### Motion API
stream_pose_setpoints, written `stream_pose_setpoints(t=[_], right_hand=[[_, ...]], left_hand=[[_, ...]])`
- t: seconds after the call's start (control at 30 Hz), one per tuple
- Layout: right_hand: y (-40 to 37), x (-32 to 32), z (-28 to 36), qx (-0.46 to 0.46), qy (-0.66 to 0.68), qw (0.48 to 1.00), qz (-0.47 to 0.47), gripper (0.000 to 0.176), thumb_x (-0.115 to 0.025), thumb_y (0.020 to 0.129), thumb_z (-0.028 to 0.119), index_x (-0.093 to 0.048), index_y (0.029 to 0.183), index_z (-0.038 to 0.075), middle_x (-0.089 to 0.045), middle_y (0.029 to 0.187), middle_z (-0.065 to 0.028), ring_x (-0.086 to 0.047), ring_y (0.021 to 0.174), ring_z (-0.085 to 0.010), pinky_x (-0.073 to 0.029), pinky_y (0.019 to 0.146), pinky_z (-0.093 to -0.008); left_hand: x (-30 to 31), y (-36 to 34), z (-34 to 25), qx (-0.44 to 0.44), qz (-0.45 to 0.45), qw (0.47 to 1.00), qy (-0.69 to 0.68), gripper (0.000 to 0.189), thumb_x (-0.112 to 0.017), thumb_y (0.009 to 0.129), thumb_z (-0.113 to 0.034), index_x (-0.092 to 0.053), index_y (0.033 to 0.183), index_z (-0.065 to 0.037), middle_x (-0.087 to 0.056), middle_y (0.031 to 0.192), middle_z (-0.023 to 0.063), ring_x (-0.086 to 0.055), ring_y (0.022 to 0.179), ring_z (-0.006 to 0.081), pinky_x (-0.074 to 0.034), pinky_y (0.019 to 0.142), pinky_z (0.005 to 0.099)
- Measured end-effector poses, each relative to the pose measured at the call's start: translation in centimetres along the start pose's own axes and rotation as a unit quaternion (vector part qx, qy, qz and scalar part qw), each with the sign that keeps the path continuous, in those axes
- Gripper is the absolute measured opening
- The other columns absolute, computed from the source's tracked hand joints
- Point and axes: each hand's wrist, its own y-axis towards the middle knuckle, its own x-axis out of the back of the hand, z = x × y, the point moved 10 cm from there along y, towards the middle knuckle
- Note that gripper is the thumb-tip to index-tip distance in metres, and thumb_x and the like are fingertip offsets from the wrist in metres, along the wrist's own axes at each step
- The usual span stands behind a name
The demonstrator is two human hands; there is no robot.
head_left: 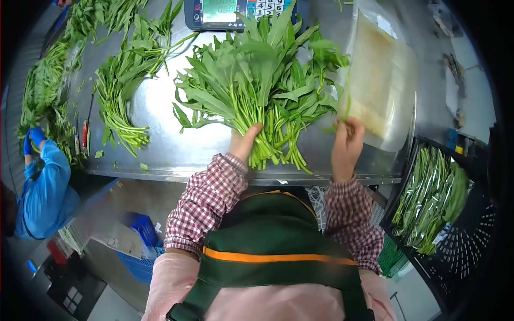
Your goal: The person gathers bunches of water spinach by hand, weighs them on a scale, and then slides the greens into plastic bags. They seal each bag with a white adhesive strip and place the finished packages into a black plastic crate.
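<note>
My left hand point(246, 142) is wrapped round the stems of a leafy bunch of water spinach point(243, 93) above the metal table point(166, 96), its leaves pointing away from me. Behind and to the right of it lies more water spinach point(302, 96), partly covered by the bunch. My right hand point(347, 147) pinches a single water spinach stem point(348, 93), which rises to leaves near the plastic bags. A digital scale point(195, 16) stands at the back, its platform mostly hidden by leaves.
Clear plastic bags point(380, 80) lie at right. A loose bunch of greens point(120, 101) and a long leafy heap point(48, 80) are on the left. A black crate point(466, 230) holds bagged greens point(431, 198). A co-worker in blue gloves point(35, 138) stands at far left, near a red-handled tool point(84, 134).
</note>
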Motion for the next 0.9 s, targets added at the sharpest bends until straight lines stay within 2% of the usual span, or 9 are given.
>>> stream_pose_setpoints(t=[0.1,0.2,0.3,0.47,0.5,0.63,0.73,0.87,0.9], right_hand=[[-3.3,0.1,-2.7,-0.071,-0.077,0.993,0.055,0.031,-0.057,0.080,0.015,-0.044,0.100,-0.005,-0.053,0.083,-0.0126,-0.051,0.072,-0.0195,-0.043,0.063,-0.0305],[-4.9,-2.8,-6.9,-0.062,-0.173,0.974,0.135,0.035,-0.057,0.080,0.019,-0.043,0.097,-0.007,-0.052,0.086,-0.0168,-0.051,0.075,-0.0269,-0.043,0.068,-0.0359],[-3.9,-6.9,-7.4,-0.075,-0.174,0.962,0.198,0.040,-0.058,0.079,0.023,-0.044,0.098,-0.009,-0.051,0.092,-0.0220,-0.049,0.086,-0.0347,-0.040,0.077,-0.0409],[-5.7,-10.3,-11.6,-0.161,-0.080,0.937,0.299,0.041,-0.057,0.077,0.021,-0.046,0.104,-0.009,-0.050,0.101,-0.0259,-0.046,0.097,-0.0401,-0.038,0.084,-0.0411],[-5.8,-9.6,-10.4,-0.100,-0.187,0.938,0.275,0.035,-0.056,0.077,0.017,-0.047,0.101,-0.007,-0.053,0.100,-0.0209,-0.052,0.091,-0.0340,-0.041,0.082,-0.0370],[-6.1,-10.2,-9.1,-0.231,0.130,0.940,0.214,0.036,-0.059,0.080,0.017,-0.045,0.104,-0.005,-0.051,0.105,-0.0110,-0.050,0.093,-0.0175,-0.041,0.083,-0.0287],[-5.7,-11.6,-8.2,-0.264,0.116,0.937,0.196,0.040,-0.063,0.079,0.018,-0.043,0.106,-0.005,-0.052,0.106,-0.0113,-0.050,0.096,-0.0171,-0.040,0.085,-0.0290],[-7.5,-12.1,-3.2,-0.302,0.249,0.859,0.329,0.044,-0.058,0.082,0.009,-0.040,0.121,-0.001,-0.051,0.113,-0.0075,-0.049,0.101,-0.0145,-0.040,0.087,-0.0281],[-9.0,-11.7,-4.5,-0.390,0.227,0.817,0.359,0.046,-0.056,0.082,0.005,-0.038,0.125,0.002,-0.051,0.115,-0.0055,-0.049,0.102,-0.0136,-0.040,0.088,-0.0273]], left_hand=[[0.8,0.4,-1.4,-0.077,-0.133,0.948,0.280,0.081,-0.067,0.076,-0.037,-0.024,0.121,0.014,-0.050,0.114,0.0223,-0.054,0.101,0.0246,-0.045,0.087,0.0321],[0.2,2.1,-0.9,-0.149,-0.114,0.951,0.246,0.094,-0.078,0.067,-0.024,-0.013,0.122,0.016,-0.048,0.116,0.0249,-0.054,0.100,0.0263,-0.043,0.089,0.0321],[0.3,1.9,-0.7,-0.115,-0.134,0.952,0.250,0.082,-0.077,0.065,-0.010,-0.022,0.123,0.012,-0.050,0.115,0.0213,-0.055,0.099,0.0236,-0.044,0.088,0.0316],[-3.0,-3.7,1.1,-0.132,0.055,0.960,0.241,0.069,-0.073,0.062,-0.005,-0.034,0.119,0.005,-0.050,0.113,0.0166,-0.051,0.104,0.0234,-0.040,0.092,0.0338],[-2.8,-3.6,2.1,-0.122,0.078,0.977,0.156,0.063,-0.070,0.065,-0.002,-0.037,0.118,0.003,-0.053,0.109,0.0149,-0.053,0.100,0.0216,-0.043,0.088,0.0327],[-2.3,-3.4,1.3,-0.138,0.068,0.981,0.117,0.050,-0.068,0.073,-0.005,-0.042,0.114,0.004,-0.057,0.103,0.0114,-0.057,0.089,0.0186,-0.047,0.080,0.0293],[-2.1,-2.3,0.4,-0.076,0.091,0.991,0.062,0.042,-0.066,0.077,-0.009,-0.047,0.113,0.004,-0.057,0.103,0.0106,-0.056,0.091,0.0172,-0.046,0.080,0.0291],[-0.8,-4.9,-0.4,0.015,0.138,0.990,0.012,0.036,-0.057,0.084,-0.014,-0.049,0.114,0.003,-0.059,0.103,0.0142,-0.059,0.089,0.0210,-0.050,0.079,0.0321],[0.0,-4.5,0.8,0.044,0.139,0.989,-0.032,0.051,-0.060,0.081,-0.014,-0.037,0.123,0.005,-0.054,0.112,0.0176,-0.057,0.095,0.0237,-0.049,0.081,0.0340]])
